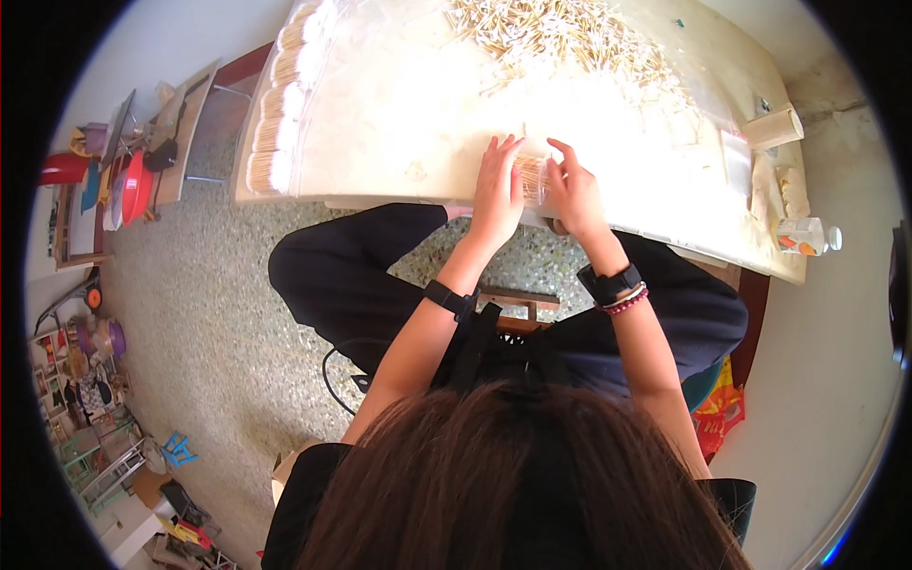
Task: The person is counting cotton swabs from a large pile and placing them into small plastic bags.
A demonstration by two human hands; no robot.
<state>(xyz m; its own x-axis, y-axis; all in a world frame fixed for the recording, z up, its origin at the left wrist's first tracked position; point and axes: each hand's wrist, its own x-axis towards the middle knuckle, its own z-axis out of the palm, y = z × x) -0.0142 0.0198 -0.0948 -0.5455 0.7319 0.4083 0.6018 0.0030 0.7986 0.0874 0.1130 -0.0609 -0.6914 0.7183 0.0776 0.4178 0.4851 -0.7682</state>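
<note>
One clear bundle of thin sticks (532, 179) is being held at the near edge of the table (399, 104), pressed between the left hand (499, 190) and right hand (573, 190), fingers half-curled. One loose stick pile (560, 38) and one plastic bottle (807, 236) are being left untouched.

A pale counter (399, 114) runs across the top of the view, washed out by strong light on its right half. Below it lies a speckled terrazzo floor (209, 313) in grey-green. At the left edge a low wooden shelf (180, 133) carries a red bowl (136, 186) and other oddments. Cluttered racks (85, 408) and a small blue stool (178, 448) crowd the lower left corner. A plain light wall (817, 380) closes the right side.
</note>
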